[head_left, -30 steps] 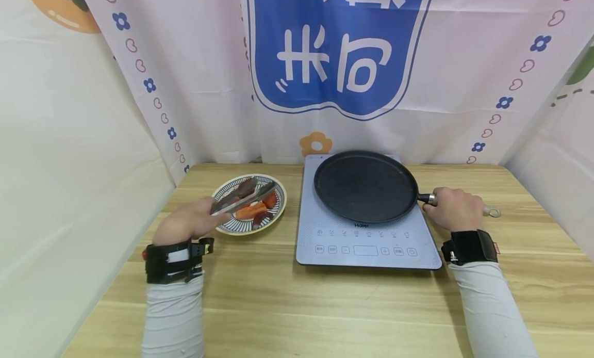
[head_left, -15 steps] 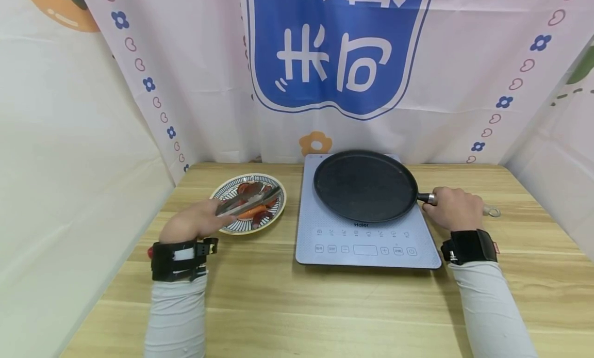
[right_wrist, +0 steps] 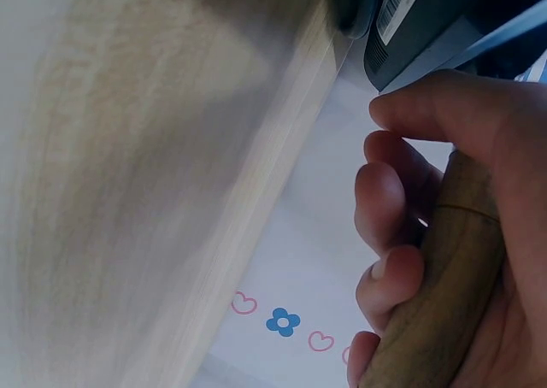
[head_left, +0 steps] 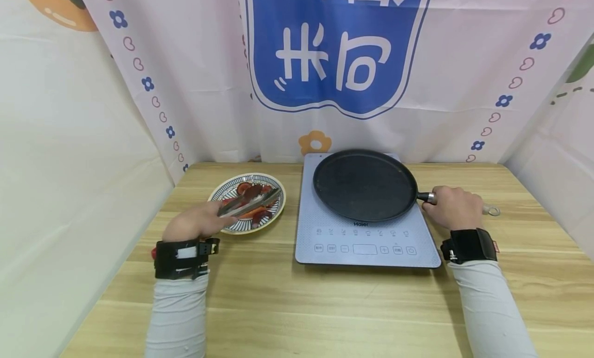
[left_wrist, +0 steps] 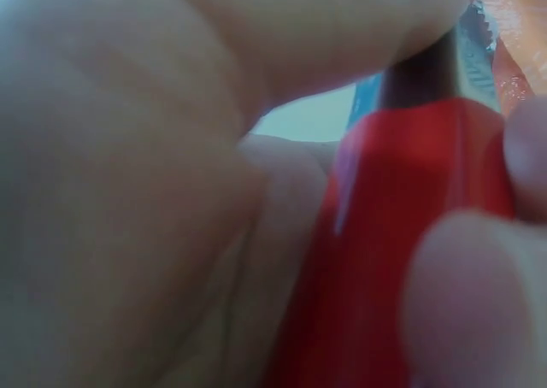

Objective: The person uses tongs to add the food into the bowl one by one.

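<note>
Left hand [head_left: 197, 222] grips likely springy tongs [head_left: 255, 203] by red handle [left_wrist: 385, 226]; right hand [head_left: 456, 208] holds pan [head_left: 365, 185], probably heavy, by wooden handle [right_wrist: 457, 260].

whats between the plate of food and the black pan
Between the plate and the pan, the head view shows a strip of wooden tabletop, then the left margin of the cooktop that the pan sits on.

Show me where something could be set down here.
Free: tabletop in front of the induction cooktop, between both sleeves; narrow strip between cooktop and plate. Crowded: plate, under tongs in the left hand; crepe pan handle, in the right hand.
</note>
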`<state>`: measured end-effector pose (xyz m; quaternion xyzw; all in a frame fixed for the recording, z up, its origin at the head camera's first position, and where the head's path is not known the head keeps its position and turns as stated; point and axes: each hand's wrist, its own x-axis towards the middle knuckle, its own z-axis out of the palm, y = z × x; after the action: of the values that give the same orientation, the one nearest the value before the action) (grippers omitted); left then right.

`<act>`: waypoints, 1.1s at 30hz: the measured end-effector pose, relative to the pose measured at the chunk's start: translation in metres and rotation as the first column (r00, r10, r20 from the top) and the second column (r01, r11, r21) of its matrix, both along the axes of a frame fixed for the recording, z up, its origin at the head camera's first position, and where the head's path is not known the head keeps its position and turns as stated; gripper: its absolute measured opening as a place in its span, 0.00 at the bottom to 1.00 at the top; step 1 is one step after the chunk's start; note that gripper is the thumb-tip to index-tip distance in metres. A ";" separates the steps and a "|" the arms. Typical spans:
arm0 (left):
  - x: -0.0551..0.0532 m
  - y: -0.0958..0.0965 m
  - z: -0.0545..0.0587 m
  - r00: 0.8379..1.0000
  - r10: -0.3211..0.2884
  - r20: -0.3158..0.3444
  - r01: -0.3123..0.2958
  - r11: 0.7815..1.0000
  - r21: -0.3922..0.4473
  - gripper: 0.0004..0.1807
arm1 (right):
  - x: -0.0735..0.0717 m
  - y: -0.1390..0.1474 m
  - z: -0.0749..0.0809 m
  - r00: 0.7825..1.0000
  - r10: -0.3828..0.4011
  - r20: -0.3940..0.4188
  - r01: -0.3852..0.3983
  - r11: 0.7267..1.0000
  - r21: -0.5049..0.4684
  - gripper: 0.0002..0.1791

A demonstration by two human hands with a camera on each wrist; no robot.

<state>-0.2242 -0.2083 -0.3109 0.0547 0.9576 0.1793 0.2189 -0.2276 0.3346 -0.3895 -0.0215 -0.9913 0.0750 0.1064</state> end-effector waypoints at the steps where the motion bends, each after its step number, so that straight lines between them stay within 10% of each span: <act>1: 0.000 0.000 0.000 1.000 -0.007 0.000 0.007 1.000 -0.011 0.37 | 0.000 0.000 0.000 1.000 -0.001 0.000 0.001 1.000 0.000 0.17; 33: -0.006 0.007 -0.006 0.990 -0.102 -0.099 0.094 0.992 -0.088 0.32 | 0.001 -0.001 0.002 1.000 -0.005 0.028 0.005 1.000 0.002 0.17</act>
<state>-0.2305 -0.2016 -0.3171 0.1018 0.9704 0.1251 0.1795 -0.2267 0.3334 -0.3873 -0.0249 -0.9927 0.0733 0.0929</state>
